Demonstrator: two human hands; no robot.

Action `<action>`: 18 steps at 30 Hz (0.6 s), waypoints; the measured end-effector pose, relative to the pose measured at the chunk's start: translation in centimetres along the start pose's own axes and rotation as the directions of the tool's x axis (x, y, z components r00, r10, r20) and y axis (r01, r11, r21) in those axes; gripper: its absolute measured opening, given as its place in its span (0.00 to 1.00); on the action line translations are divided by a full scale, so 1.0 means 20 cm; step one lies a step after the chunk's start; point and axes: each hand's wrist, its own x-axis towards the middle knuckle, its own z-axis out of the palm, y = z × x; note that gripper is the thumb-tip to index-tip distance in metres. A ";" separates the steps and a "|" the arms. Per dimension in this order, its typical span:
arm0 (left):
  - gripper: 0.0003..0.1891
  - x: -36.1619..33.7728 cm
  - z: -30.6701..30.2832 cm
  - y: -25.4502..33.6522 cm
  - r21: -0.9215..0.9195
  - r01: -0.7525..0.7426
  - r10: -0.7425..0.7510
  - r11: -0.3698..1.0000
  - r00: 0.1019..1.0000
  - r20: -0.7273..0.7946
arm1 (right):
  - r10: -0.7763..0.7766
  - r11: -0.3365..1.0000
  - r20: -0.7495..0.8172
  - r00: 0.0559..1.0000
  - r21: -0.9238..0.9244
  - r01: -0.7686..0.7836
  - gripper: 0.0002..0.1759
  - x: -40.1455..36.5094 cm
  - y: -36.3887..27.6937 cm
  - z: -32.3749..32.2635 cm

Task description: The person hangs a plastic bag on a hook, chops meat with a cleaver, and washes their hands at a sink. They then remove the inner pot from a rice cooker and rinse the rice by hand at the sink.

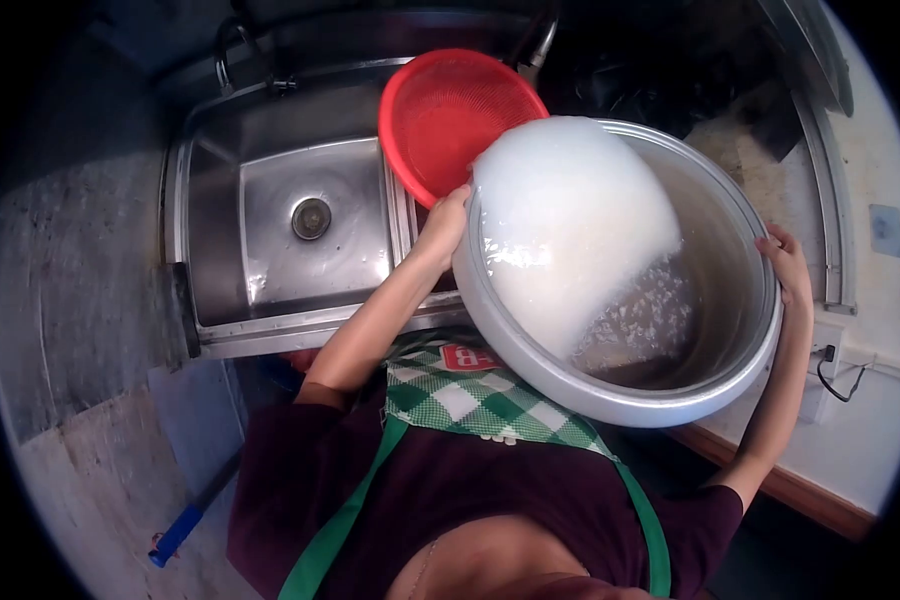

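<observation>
A large silver metal pot [610, 405] is tilted toward the upper left in front of my body. My left hand [445, 228] grips its left rim. On the opposite side, my right hand [788, 262] has its fingers curled over the right rim. White, cloudy liquid [570, 190] gathers at the pot's upper-left side and reaches the rim. Wet white grains that look like rice [642, 312] lie across the exposed part of the pot's bottom. A red plastic colander [450, 115] sits just beyond my left hand, its lower-right part hidden behind the pot.
A stainless steel sink [345, 250] with a round drain [311, 218] is at the left. Behind it curves a faucet [232, 55]. A blue-handled tool [177, 535] leans at the lower left. A wall with a cable [842, 385] is on the right.
</observation>
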 end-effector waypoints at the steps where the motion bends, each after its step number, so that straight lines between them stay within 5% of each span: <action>1: 0.20 -0.01 0.00 0.01 -0.012 0.000 0.000 1.000 1.000 -0.003 | 0.004 1.000 0.006 1.000 -0.007 -0.004 0.24 0.00 -0.02 0.00; 18: 0.21 0.02 -0.03 0.01 -0.131 0.063 -0.056 0.989 0.997 0.053 | -0.019 0.911 -0.053 0.998 -0.412 -0.005 0.31 0.02 -0.52 0.00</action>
